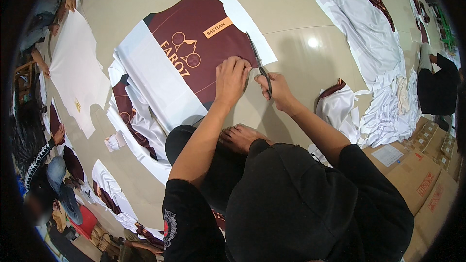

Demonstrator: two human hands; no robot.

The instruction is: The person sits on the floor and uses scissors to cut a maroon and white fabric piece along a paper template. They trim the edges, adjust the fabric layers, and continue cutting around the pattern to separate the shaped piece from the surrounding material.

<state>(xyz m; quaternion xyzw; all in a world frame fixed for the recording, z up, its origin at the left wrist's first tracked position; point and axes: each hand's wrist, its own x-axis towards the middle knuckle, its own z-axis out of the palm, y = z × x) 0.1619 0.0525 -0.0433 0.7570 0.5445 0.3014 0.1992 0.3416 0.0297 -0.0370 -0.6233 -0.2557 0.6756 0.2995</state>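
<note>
A maroon printed fabric panel point(189, 24) with orange graphics and a white margin lies on the floor in front of me. My right hand point(274, 90) grips black-handled scissors point(257, 51) by their loops. The blades lie along the line between the maroon print and the white margin strip point(260, 44) at its right side. Beside the scissors, my left hand point(231, 79) is closed on the panel's lower right edge, fingertips at the cloth. A white folded part point(155, 70) of the fabric spreads along the panel's lower left side.
More maroon and white cloth point(133, 111) lies at left, with a white sheet point(77, 63) beyond, held by other people's hands. White scraps point(391, 111) pile up at right near cardboard boxes point(412, 174). Another person point(439, 85) sits at far right. My bare foot point(242, 137) is close below my hands.
</note>
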